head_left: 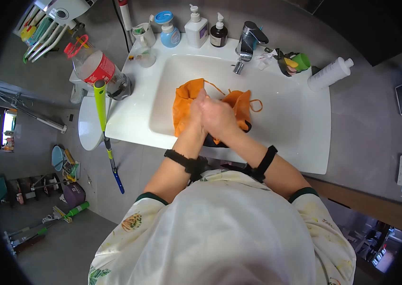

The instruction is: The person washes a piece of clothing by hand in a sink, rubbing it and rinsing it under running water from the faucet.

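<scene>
My left hand [196, 113] and my right hand [217, 117] are pressed together over the sink [281, 128], fingers closed and palms meeting. Bunched orange cloth [182, 107] with thin cords and dark patches spreads out on both sides of them, and its middle is gripped between the two hands. One cord loops off to the right, another trails toward the back. The fingertips are partly hidden behind the right hand. Behind the cloth, the chrome faucet [246, 45] rises from the sink's back rim.
Along the back rim stand a blue soap bottle [169, 34], a white pump bottle [196, 31] and a dark pump bottle [218, 34]. A large plastic bottle [99, 69] and a green-handled pole [101, 107] are at the left. On the right stands a white bottle [329, 75].
</scene>
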`<action>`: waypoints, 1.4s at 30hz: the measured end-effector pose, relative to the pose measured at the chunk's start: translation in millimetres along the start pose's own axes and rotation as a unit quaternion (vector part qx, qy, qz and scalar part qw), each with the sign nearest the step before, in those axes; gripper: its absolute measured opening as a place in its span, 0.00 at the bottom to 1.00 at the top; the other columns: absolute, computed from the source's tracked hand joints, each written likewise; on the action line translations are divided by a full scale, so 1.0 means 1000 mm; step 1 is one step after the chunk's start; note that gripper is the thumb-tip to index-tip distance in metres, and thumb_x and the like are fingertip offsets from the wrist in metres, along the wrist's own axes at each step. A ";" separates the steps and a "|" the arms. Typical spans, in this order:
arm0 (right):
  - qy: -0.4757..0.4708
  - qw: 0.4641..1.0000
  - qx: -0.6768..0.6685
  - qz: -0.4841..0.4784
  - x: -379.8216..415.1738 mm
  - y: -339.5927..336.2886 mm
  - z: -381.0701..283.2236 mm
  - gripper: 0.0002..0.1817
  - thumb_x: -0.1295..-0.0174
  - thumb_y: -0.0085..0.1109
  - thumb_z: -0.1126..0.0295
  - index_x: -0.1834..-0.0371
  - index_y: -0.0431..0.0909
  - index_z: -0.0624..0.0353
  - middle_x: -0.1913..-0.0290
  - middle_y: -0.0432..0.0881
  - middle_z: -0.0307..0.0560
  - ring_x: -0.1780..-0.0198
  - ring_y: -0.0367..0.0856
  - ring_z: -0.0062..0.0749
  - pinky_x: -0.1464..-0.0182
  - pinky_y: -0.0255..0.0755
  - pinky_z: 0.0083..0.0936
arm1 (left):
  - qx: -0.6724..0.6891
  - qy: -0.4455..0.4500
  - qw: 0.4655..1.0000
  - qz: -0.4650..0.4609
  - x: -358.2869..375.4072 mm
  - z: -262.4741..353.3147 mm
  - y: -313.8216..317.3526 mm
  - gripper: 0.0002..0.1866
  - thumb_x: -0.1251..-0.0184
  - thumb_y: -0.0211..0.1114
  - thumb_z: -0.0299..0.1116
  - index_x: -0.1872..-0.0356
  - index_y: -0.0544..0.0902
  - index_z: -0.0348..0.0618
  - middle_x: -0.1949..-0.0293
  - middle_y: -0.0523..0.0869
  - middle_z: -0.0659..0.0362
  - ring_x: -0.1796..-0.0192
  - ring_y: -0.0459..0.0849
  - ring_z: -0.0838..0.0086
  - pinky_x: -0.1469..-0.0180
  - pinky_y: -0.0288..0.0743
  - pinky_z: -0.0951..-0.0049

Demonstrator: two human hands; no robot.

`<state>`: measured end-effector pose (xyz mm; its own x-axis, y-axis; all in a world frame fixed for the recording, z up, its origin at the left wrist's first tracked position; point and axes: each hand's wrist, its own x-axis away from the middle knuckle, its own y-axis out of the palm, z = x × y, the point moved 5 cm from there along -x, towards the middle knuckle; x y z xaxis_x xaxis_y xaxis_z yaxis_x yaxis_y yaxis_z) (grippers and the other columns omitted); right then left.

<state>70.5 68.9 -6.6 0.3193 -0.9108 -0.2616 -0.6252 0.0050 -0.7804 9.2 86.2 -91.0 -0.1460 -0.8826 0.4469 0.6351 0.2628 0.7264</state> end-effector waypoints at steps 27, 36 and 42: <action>-0.060 0.994 -0.065 0.066 -0.005 -0.014 -0.021 0.17 0.32 0.45 0.59 0.68 0.76 0.62 0.63 0.81 0.60 0.60 0.80 0.54 0.63 0.74 0.45 | 0.131 0.014 0.956 -0.264 -0.004 0.001 -0.001 0.15 0.26 0.48 0.43 0.59 0.75 0.42 0.59 0.83 0.57 0.58 0.83 0.67 0.57 0.80 0.65; -0.118 0.984 -0.061 0.120 -0.002 -0.008 -0.013 0.10 0.36 0.53 0.63 0.63 0.76 0.59 0.72 0.78 0.57 0.69 0.78 0.56 0.67 0.72 0.42 | 0.157 -0.025 0.959 -0.233 -0.020 -0.015 -0.014 0.16 0.27 0.51 0.44 0.54 0.76 0.41 0.59 0.83 0.55 0.56 0.82 0.67 0.53 0.77 0.68; 0.196 0.948 -0.229 -0.102 -0.046 -0.032 0.102 0.14 0.39 0.60 0.62 0.56 0.77 0.61 0.69 0.80 0.45 0.67 0.79 0.29 0.61 0.73 0.25 | 0.037 -0.030 0.997 0.063 0.051 0.055 0.039 0.15 0.31 0.59 0.47 0.67 0.74 0.46 0.69 0.80 0.60 0.66 0.81 0.70 0.60 0.78 0.63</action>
<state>148.9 152.6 -27.5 0.2338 -0.9574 0.1693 -0.8510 -0.2857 -0.4407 -15.1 72.9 -11.8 -0.1148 -0.8159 0.5666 0.5942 0.4007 0.6974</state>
